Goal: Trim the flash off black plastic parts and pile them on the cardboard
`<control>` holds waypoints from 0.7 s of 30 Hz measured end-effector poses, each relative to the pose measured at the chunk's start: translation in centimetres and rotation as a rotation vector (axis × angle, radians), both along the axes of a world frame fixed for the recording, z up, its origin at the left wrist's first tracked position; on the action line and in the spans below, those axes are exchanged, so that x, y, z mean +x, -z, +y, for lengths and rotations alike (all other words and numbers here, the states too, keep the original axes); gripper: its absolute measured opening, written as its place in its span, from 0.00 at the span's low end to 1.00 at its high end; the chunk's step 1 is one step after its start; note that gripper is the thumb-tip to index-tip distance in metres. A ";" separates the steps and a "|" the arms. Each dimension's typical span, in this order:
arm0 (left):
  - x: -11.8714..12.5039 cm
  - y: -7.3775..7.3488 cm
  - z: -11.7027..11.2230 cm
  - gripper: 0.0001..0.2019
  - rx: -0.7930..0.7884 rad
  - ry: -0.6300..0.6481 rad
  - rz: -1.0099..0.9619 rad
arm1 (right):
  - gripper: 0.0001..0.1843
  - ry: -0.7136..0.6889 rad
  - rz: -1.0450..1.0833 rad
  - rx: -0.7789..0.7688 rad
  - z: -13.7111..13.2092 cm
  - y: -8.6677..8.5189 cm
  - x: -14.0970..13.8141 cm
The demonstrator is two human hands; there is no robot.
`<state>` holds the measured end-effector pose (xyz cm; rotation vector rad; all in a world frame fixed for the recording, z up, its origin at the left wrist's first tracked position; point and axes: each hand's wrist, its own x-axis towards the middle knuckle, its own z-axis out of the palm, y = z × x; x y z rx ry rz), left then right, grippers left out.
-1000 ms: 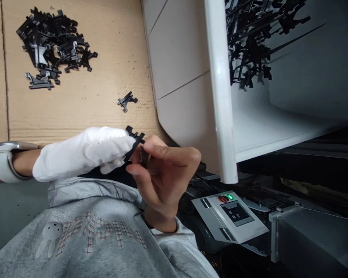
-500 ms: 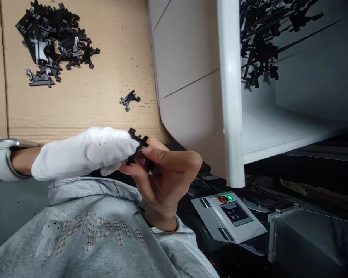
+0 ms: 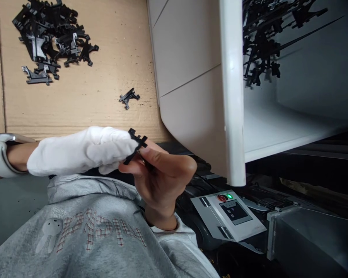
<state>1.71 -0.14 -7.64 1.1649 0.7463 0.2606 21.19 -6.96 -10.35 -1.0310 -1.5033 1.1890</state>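
My left hand [image 3: 81, 152], in a white glove, is closed on a small black plastic part [image 3: 138, 139] with forked ends. My bare right hand [image 3: 165, 173] is closed at the part's right side, with its fingertips and thumb on the part's edge. Inside the curled right fingers there is a dark patch; I cannot make out whether it is a separate thing. Just beyond the hands, a similar loose black part [image 3: 129, 98] lies on the cardboard [image 3: 110, 73].
A heap of black plastic parts [image 3: 53, 34] lies at the cardboard's far left. On the right stands a grey bin [image 3: 233, 96] holding more black parts [image 3: 262, 50] on thin runners. Below the bin is a control box [image 3: 229, 216] with a lit green button and a red knob.
Both hands have shifted slightly left with the black part between them. Their grip looks the same. The background has moved a little in view.
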 end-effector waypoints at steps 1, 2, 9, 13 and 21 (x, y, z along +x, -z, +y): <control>0.0 0.0 0.1 0.19 -0.002 0.006 0.003 | 0.16 0.022 -0.008 -0.006 -0.2 -0.2 -0.1; 0.0 -0.1 0.1 0.18 -0.011 0.018 0.004 | 0.16 0.028 -0.013 -0.010 -0.3 -0.3 -0.2; 0.1 -1.0 0.7 0.16 0.005 0.082 0.030 | 0.17 -0.022 -0.125 0.015 -0.6 0.6 0.2; 0.2 -1.1 0.8 0.16 -0.003 0.103 0.041 | 0.23 -0.079 -0.093 0.137 -0.3 1.4 0.6; 0.2 -0.3 0.7 0.17 0.079 0.041 -0.020 | 0.10 -0.087 -0.147 0.124 -0.5 1.5 0.2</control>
